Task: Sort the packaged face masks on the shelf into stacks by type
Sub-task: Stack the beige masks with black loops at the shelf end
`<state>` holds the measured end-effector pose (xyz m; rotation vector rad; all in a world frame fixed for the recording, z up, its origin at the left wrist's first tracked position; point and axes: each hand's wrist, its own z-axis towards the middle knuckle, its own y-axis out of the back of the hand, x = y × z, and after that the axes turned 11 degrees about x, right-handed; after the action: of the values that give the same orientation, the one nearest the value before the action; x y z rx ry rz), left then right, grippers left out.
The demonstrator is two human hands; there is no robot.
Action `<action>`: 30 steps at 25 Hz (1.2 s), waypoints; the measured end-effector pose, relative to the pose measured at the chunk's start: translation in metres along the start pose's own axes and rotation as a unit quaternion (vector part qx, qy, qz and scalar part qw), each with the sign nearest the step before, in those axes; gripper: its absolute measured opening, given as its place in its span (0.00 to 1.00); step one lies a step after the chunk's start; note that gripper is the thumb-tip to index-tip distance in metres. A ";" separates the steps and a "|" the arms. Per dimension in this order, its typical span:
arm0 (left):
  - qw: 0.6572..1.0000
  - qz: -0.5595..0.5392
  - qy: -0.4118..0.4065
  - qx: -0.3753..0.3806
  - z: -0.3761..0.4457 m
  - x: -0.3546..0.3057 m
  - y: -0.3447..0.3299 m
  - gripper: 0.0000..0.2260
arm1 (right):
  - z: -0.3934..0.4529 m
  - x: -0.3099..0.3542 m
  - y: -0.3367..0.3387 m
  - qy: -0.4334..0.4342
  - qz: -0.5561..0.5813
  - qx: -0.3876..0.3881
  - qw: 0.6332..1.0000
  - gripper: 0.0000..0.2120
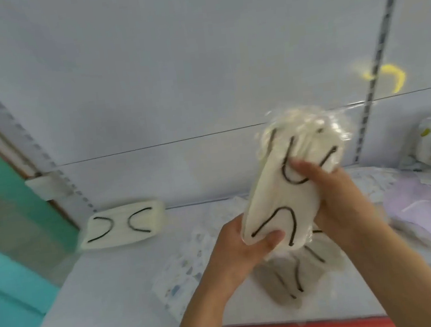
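Two hands are clamped on a cream pack [288,195] held tilted above the shelf [110,291]: left hand [242,251] at its lower end, right hand [338,192] at mid-side. Another cream pack [124,224] lies far left.

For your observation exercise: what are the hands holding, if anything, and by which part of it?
Both hold one clear-wrapped pack of cream masks with black ear loops: left hand at its lower end, right hand along its right side, above the shelf.
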<state>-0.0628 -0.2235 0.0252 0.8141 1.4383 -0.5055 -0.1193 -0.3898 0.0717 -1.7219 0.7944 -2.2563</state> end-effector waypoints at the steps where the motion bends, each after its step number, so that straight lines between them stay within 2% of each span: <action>1: 0.998 -0.049 -0.003 -0.046 -0.008 0.002 0.015 0.13 | 0.007 -0.006 -0.009 0.001 0.075 0.020 0.997 0.13; 2: 0.989 -0.104 -0.003 -0.101 -0.018 0.008 0.035 0.15 | 0.015 -0.015 -0.023 -0.014 0.123 0.041 0.991 0.14; 4: 0.958 -0.225 -0.004 -0.178 -0.035 0.021 0.067 0.11 | 0.025 -0.038 -0.043 -0.068 0.134 0.070 0.986 0.17; 6: 0.920 -0.302 -0.005 -0.251 -0.053 0.032 0.102 0.05 | 0.035 -0.065 -0.066 -0.126 0.079 0.078 0.986 0.18; 7: 0.906 -0.306 0.003 -0.294 -0.061 0.038 0.124 0.03 | 0.041 -0.077 -0.079 -0.141 0.017 0.074 0.987 0.16; 9: 0.899 -0.243 0.020 -0.364 -0.071 0.045 0.169 0.07 | 0.056 -0.095 -0.099 -0.151 -0.117 0.071 0.979 0.10; 11: 0.895 -0.132 0.037 -0.425 -0.073 0.054 0.223 0.10 | 0.074 -0.114 -0.120 -0.168 -0.189 0.095 0.963 0.07; 13: 0.888 -0.015 0.067 -0.454 -0.067 0.056 0.268 0.24 | 0.091 -0.136 -0.142 -0.194 -0.245 0.120 0.942 0.06; 14: 0.883 0.042 0.077 -0.462 -0.060 0.059 0.285 0.27 | 0.100 -0.149 -0.151 -0.204 -0.316 0.124 0.918 0.10; 16: 0.888 0.147 0.102 -0.424 -0.043 0.067 0.301 0.26 | 0.114 -0.172 -0.164 -0.219 -0.473 0.140 0.842 0.29; 17: 0.891 0.187 0.129 -0.392 -0.036 0.077 0.305 0.30 | 0.118 -0.185 -0.168 -0.224 -0.510 0.150 0.817 0.41; 18: 0.897 0.204 0.161 -0.356 -0.030 0.088 0.305 0.35 | 0.118 -0.197 -0.170 -0.231 -0.518 0.163 0.807 0.51; 20: 0.906 0.192 0.198 -0.321 -0.025 0.109 0.304 0.41 | 0.109 -0.220 -0.172 -0.224 -0.564 0.197 0.770 0.64; 21: 0.907 0.191 0.190 -0.324 -0.025 0.116 0.304 0.41 | 0.104 -0.229 -0.174 -0.205 -0.620 0.208 0.729 0.66; 23: 0.910 0.199 0.164 -0.326 -0.024 0.118 0.312 0.42 | 0.101 -0.240 -0.177 -0.153 -0.712 0.202 0.655 0.63; 24: 0.918 0.206 0.154 -0.302 -0.025 0.117 0.320 0.45 | 0.105 -0.240 -0.179 -0.144 -0.731 0.189 0.639 0.59; 26: 0.923 0.282 0.178 -0.192 -0.035 0.115 0.333 0.54 | 0.115 -0.234 -0.180 -0.147 -0.733 0.170 0.642 0.47; 28: 0.886 0.396 0.217 -0.101 -0.046 0.111 0.344 0.58 | 0.122 -0.228 -0.178 -0.152 -0.722 0.157 0.656 0.37; 30: 0.877 0.415 0.211 -0.118 -0.044 0.106 0.348 0.54 | 0.123 -0.227 -0.183 -0.147 -0.725 0.155 0.655 0.34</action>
<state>0.1770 0.0507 -0.0121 1.2835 1.3371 0.5275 0.0955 -0.1688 0.0004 -2.7911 -1.5717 -2.1827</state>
